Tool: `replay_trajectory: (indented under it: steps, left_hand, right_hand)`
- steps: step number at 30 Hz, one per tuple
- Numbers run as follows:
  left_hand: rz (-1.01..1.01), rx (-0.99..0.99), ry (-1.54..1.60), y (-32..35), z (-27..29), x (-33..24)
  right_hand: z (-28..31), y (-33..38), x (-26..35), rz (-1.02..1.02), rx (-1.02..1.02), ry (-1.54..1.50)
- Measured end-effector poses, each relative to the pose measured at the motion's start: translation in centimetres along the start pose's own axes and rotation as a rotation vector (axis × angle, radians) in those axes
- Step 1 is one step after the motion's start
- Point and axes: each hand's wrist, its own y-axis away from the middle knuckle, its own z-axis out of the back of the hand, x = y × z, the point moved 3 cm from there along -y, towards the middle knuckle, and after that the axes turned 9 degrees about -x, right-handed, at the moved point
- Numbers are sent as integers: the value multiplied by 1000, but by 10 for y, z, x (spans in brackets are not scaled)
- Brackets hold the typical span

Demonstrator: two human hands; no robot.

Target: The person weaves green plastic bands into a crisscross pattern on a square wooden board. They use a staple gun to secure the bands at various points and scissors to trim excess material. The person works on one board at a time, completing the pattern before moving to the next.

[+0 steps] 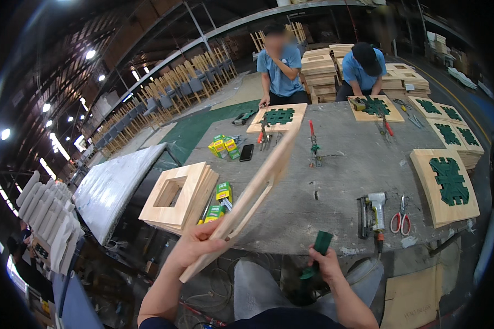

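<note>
My left hand (198, 242) is closed around the near end of a pale wooden panel (247, 205), raised on edge and slanting away to the upper right over the table. An opening shows through its middle. Low in front of the table edge, my right hand (329, 263) grips a dark green webbing strap (323, 241); part of it sticks up above the fingers and more hangs below. To the left lies a stack of wooden panels (148, 204) with square cutouts. At right sits a stack of panels (422, 164) topped by woven green webbing (449, 181).
On the grey table (346, 181) lie a staple gun (377, 211), red-handled scissors (400, 219), green-yellow boxes (224, 192), a phone (247, 152) and red-handled pliers (313, 131). Two people in blue shirts (285, 71) work across the table. A plastic-covered table (112, 186) stands left.
</note>
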Motion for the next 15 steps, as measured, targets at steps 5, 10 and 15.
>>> replay_trajectory:
  steps: [5,10,15]
  left_hand:
    - [-55,58,-398,-16,-58,18]
    - [33,130,-272,-25,-56,16]
    - [17,101,285,-6,-11,-29]
  right_hand:
    - [-22,35,3,-133,271,-74]
    - [7,40,-8,-133,148,-41]
    - [32,17,-11,-119,-24,-25]
